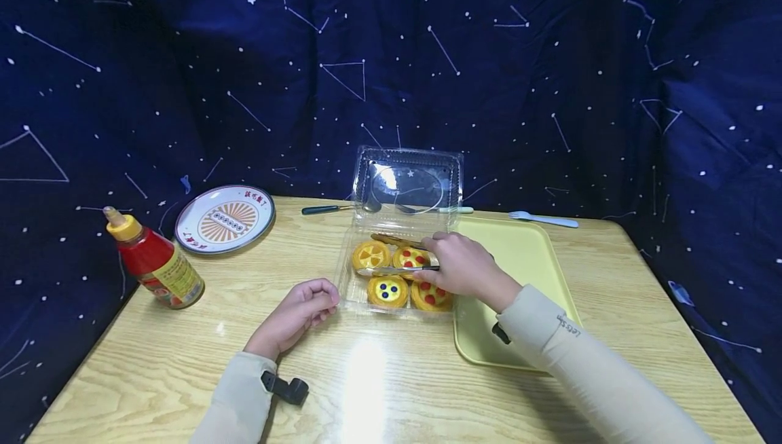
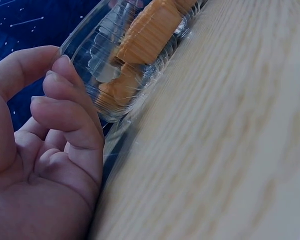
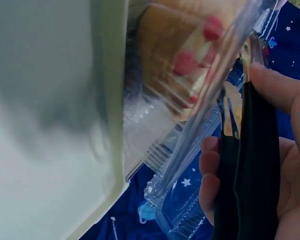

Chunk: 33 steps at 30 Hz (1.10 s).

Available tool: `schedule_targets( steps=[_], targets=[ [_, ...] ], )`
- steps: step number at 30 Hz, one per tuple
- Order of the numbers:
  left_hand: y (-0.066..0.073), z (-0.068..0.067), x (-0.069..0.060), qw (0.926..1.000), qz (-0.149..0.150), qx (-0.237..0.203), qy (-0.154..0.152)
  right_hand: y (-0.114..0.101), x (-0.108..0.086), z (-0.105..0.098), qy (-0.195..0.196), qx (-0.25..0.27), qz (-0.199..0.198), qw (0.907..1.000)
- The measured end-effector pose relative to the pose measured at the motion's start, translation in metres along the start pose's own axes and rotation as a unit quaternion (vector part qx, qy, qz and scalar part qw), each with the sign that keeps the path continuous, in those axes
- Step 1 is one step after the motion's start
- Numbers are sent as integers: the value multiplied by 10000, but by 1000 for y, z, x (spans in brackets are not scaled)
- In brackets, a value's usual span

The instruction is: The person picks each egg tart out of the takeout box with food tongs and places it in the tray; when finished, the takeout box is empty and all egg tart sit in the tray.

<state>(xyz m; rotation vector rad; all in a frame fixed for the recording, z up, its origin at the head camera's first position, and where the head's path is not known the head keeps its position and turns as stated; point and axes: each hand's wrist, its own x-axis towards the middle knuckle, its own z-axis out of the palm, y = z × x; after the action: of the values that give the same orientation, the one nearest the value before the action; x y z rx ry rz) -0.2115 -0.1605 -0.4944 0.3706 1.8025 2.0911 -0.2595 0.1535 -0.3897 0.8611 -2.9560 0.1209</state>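
A clear plastic clamshell box (image 1: 345, 288) stands open with its lid (image 1: 408, 182) raised at the back. Inside are an egg tart with yellow fruit pieces (image 1: 368, 252), one with blue berries (image 1: 387, 290), and two red-topped tarts (image 1: 431, 297). My left hand (image 1: 302, 310) pinches the box's left rim between thumb and finger, clearest in the left wrist view. Black-handled tongs (image 3: 257, 160) are gripped in my right hand (image 1: 462, 265). Their arms spread over the back row of tarts; whether they touch one, I cannot tell.
Right of the box, partly beneath my right forearm, lies a yellow tray (image 1: 519, 247). A blue fork (image 1: 544, 218) and dark-handled cutlery (image 1: 320, 210) lie along the back edge. A patterned plate (image 1: 225, 218) and red squeeze bottle (image 1: 160, 261) stand at the left.
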Motion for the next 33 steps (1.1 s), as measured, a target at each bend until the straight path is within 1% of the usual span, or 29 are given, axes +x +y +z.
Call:
schedule_targets(
  steps=[5, 12, 16, 22, 27, 33],
  targets=[
    [2, 0, 1, 10000, -67, -37, 28, 1, 1, 2, -55, 96, -50, 9999],
    [1, -1, 1, 10000, 35, -1, -16, -2, 3, 12, -70, -124, -124, 9998],
    [1, 0, 0, 10000, 49, -4, -31, -2, 2, 15, 103, -191, -112, 9997],
    [2, 0, 0, 10000, 34, -23, -28, 1, 0, 17, 417, -134, -36, 9990],
    [1, 0, 0, 10000, 18, -36, -16, 3, -3, 14, 603, 1, 29, 9982],
    [2, 0, 0, 10000, 22, -37, -32, 4, -7, 7, 722, 69, 137, 9973]
  ],
)
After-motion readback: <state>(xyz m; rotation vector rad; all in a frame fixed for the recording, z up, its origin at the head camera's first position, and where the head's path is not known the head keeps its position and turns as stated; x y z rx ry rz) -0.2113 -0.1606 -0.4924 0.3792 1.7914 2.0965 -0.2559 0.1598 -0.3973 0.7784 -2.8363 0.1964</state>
